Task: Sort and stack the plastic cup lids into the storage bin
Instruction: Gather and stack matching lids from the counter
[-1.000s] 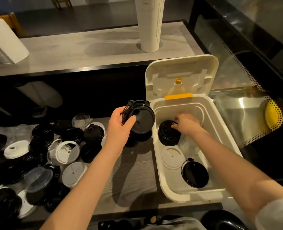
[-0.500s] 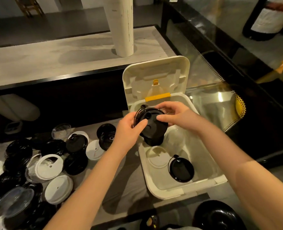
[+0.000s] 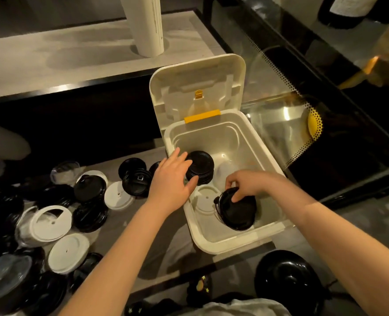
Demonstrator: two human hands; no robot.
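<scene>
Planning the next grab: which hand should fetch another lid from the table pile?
Left, probably. The left hand is open and nearest the pile; the right hand grips black lids in the bin.

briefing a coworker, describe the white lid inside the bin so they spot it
Find the cream storage bin. On its floor by the left wall lies the white lid. It alone is white there: behind sits a black stack, right of it black lids.

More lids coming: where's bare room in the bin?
Far right corner, between the stacked black plastic lids and the right wall of the white plastic bin. Near half is crowded: flat white lid, black lid under the right hand.
</scene>
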